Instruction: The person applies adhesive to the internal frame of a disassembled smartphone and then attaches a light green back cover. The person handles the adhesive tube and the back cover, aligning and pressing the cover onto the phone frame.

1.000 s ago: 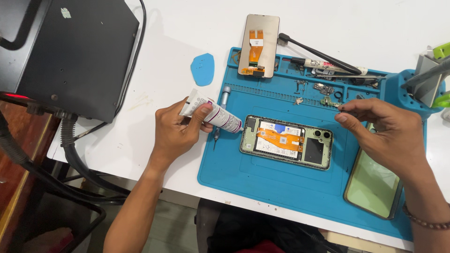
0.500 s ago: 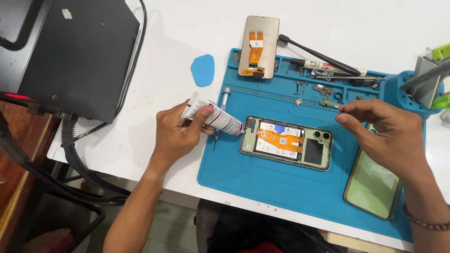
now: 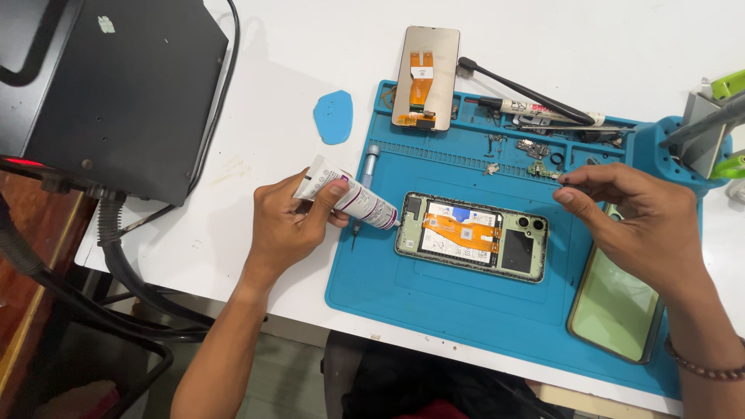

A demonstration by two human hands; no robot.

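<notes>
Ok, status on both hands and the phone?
Left hand holds glue tube, nozzle at opened phone. Right hand pinching something small. Nothing between.

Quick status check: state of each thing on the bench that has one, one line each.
Phone: back off, internals and orange flex exposed, flat on the mat.
Adhesive tube: in the left hand, nozzle at the phone's left edge.
Right hand: fingertips pinched over the mat's parts tray; what they hold is too small to tell.
Back cover: off, lying right of the phone.
Spare screen: detached, face down, flex showing.
Black box: red light lit.
</notes>
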